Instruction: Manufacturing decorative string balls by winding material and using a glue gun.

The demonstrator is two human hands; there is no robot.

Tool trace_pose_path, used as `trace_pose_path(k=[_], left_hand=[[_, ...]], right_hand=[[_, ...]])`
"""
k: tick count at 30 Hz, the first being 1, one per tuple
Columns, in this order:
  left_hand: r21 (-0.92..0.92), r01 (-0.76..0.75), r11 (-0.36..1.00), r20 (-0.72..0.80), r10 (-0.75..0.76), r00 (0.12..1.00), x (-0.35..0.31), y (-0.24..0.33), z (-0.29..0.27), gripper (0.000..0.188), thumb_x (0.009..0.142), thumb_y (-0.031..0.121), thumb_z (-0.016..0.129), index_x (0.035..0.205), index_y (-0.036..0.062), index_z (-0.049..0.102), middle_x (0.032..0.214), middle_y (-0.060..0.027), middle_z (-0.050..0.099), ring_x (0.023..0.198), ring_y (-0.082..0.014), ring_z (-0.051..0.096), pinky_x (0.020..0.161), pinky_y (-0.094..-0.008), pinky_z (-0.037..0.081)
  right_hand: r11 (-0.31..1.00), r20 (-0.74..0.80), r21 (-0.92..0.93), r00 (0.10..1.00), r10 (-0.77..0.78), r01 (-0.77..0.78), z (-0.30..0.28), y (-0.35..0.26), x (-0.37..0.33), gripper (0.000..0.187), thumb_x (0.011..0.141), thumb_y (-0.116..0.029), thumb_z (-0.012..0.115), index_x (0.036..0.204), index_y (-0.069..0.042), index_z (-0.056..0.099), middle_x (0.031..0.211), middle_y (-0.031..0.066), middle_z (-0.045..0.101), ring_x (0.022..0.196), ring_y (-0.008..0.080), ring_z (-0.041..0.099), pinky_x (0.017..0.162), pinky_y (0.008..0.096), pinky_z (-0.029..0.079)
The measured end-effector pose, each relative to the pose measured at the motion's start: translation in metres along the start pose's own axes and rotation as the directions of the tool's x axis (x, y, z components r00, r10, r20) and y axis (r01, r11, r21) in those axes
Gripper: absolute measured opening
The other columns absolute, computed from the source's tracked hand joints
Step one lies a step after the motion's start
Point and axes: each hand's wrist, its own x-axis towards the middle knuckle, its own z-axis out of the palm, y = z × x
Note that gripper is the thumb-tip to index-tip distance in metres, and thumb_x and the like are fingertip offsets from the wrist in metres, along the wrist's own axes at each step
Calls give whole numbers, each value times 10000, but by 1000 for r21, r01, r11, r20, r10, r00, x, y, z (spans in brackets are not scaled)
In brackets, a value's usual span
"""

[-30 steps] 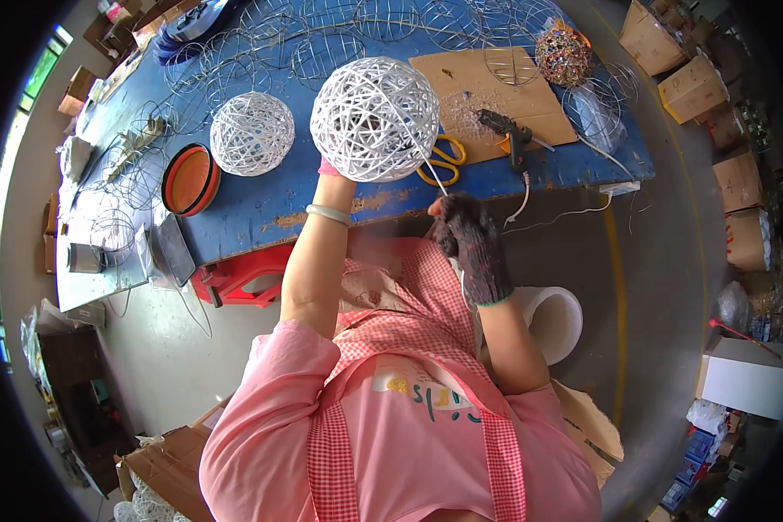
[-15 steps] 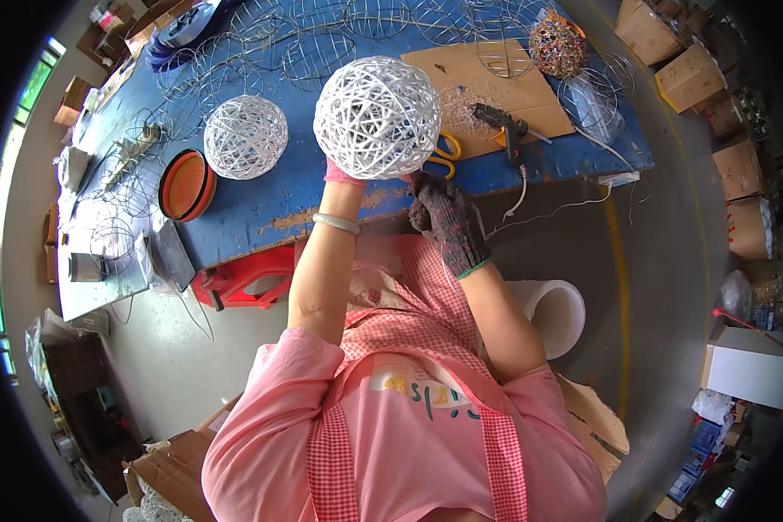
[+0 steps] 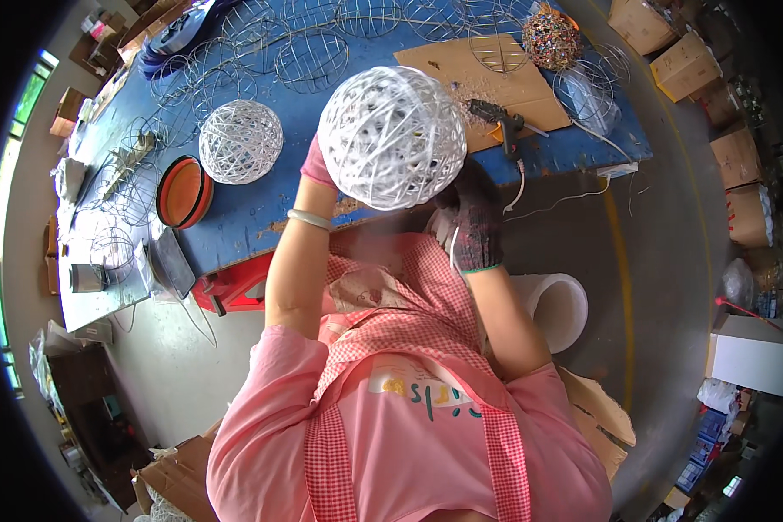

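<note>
A white openwork ball [image 3: 393, 137], wound from crisscrossing strands, is held up over the table's near edge. My left hand [image 3: 318, 165], in a pink glove, grips it from the left; most of the fingers are hidden behind the ball. At the ball's lower right is my right hand [image 3: 474, 217], in a dark knit glove with a green cuff. Its fingers are curled and partly covered by the ball. A thin white strand [image 3: 453, 248] comes out beneath this hand. To the left, a second white ball [image 3: 241, 142] rests on the blue table [image 3: 261, 204].
A black glue gun [image 3: 506, 123] lies by a cardboard sheet [image 3: 531, 91], its white cord drooping over the edge. Wire frames [image 3: 311, 63] spread across the back, near a multicoloured ball [image 3: 552, 39]. An orange-brown bowl [image 3: 184, 192] sits left. A white cylinder [image 3: 558, 313] stands below right.
The held ball has come closer and moved slightly right and down, now covering the yellow-handled scissors. My left hand has shifted left, and my right hand has moved a little right.
</note>
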Motion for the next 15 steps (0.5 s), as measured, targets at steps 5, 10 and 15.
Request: trace_pose_path(k=[5, 10, 15], left_hand=[[-252, 403, 880, 237, -348, 907, 20, 61, 37, 185, 951, 101, 590, 1086, 1, 666, 999, -73, 711, 866, -162, 682, 786, -309, 572], [166, 386, 907, 65, -401, 914, 37, 67, 32, 174, 900, 184, 702, 974, 28, 683, 898, -14, 690, 808, -100, 655, 733, -260, 556], [207, 307, 929, 142, -339, 930, 50, 80, 44, 183, 895, 185, 711, 977, 23, 685, 888, -30, 689, 788, -95, 649, 717, -248, 548]], right_hand=[[790, 238, -466, 916, -322, 399, -16, -17, 9, 230, 903, -117, 633, 1123, -83, 691, 796, 26, 670, 621, 138, 590, 582, 303, 475], [-389, 876, -432, 274, -398, 814, -10, -19, 11, 302, 853, -193, 687, 1152, -153, 674, 696, 44, 588, 601, 240, 575, 558, 368, 473], [-518, 945, -318, 221, -243, 794, -16, -2, 14, 250, 832, -232, 729, 1061, -141, 682, 721, 32, 601, 652, 233, 592, 590, 376, 477]])
